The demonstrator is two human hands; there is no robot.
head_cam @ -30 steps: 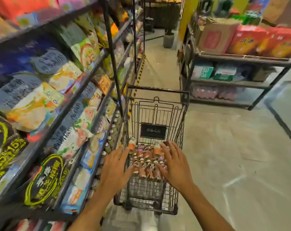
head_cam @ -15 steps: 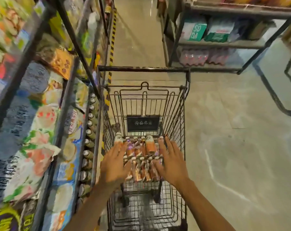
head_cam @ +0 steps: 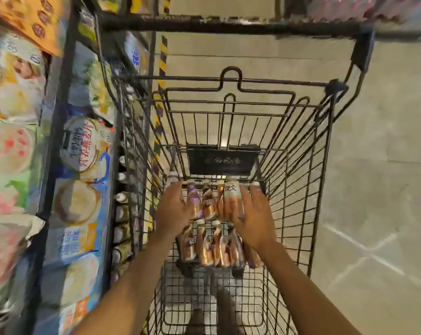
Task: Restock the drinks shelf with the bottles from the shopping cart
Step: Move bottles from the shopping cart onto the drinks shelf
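Grey concrete floor (head_cam: 373,189) fills the right half of the head view, crossed by faint white lines (head_cam: 364,250). One strip of yellow-and-black hazard tape (head_cam: 163,56) runs along the floor beside the shelving. The picture is blurred toward its edges.

Shelving: one dark metal drinks shelf (head_cam: 57,141) stands along the left side, just beside the cart. Its upper tiers carry snack bags (head_cam: 83,146), too smeared to count. On its lowest visible tier is a single file of white-capped shelf bottles (head_cam: 121,197); at least six caps can be made out.

Cart: one black wire shopping cart (head_cam: 228,25) occupies the centre, seen from above, with one black placard (head_cam: 222,160) hung on its far inner wall.

Task items: the bottles (head_cam: 209,204) lie on their sides on the cart's mesh bottom, below the placard, packed side by side in two rows with caps pointing away from the viewer. The far row shows about six, the near row about five; labels are brown-orange with some purple, and the exact number is uncertain because of the blur and the hands.

Hands: two bare forearms reach in from the lower edge. The left hand (head_cam: 178,209) lies palm down, fingers extended, on the leftmost bottle of the far row. The right hand (head_cam: 253,213) lies likewise, fingers straight, on the rightmost bottle of that row. Neither hand has curled round a bottle; the row sits between the two palms.
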